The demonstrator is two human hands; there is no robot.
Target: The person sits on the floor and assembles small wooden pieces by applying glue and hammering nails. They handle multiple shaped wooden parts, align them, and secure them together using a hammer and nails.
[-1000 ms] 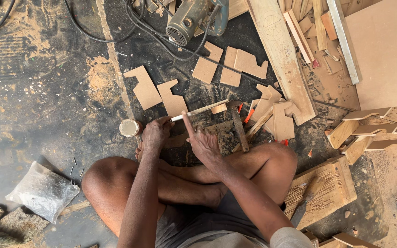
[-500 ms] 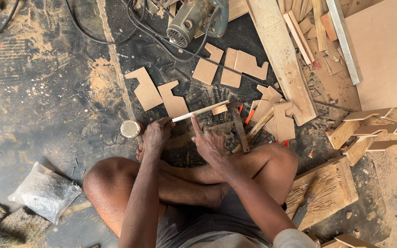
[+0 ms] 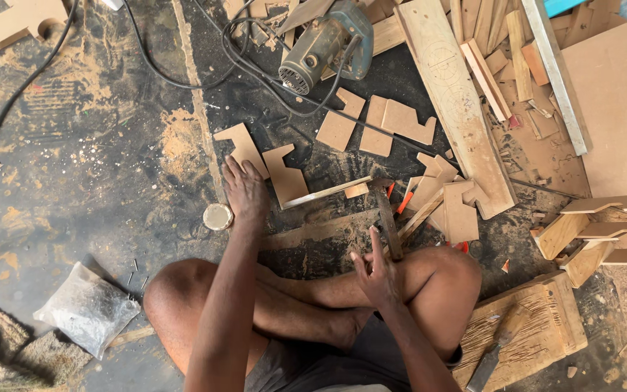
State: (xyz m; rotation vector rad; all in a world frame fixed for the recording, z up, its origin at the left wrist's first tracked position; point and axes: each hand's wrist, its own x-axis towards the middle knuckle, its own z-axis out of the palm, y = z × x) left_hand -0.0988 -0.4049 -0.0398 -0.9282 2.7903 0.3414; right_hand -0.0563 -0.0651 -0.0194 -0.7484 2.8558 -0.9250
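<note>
I sit cross-legged on a dusty floor. My left hand [image 3: 244,190] reaches forward with its fingers stretched out and rests on the near end of an L-shaped cut board piece [image 3: 239,145], beside a second notched piece [image 3: 284,174]. My right hand [image 3: 375,272] is by my right knee, closed around the lower end of a hammer [image 3: 387,218] whose head points away from me. A thin pale wooden strip [image 3: 328,192] and a flat slat [image 3: 306,234] lie between the two hands.
A small round tin lid [image 3: 218,216] lies left of my wrist. A clear bag of nails [image 3: 88,308] sits at the lower left. A power tool [image 3: 324,47] with black cables lies ahead. Scrap boards [image 3: 459,109] and wooden blocks [image 3: 524,327] crowd the right.
My left hand left the wooden frame and stretched forward onto the cut board pieces. My right hand drew back toward my knee and now holds the hammer.
</note>
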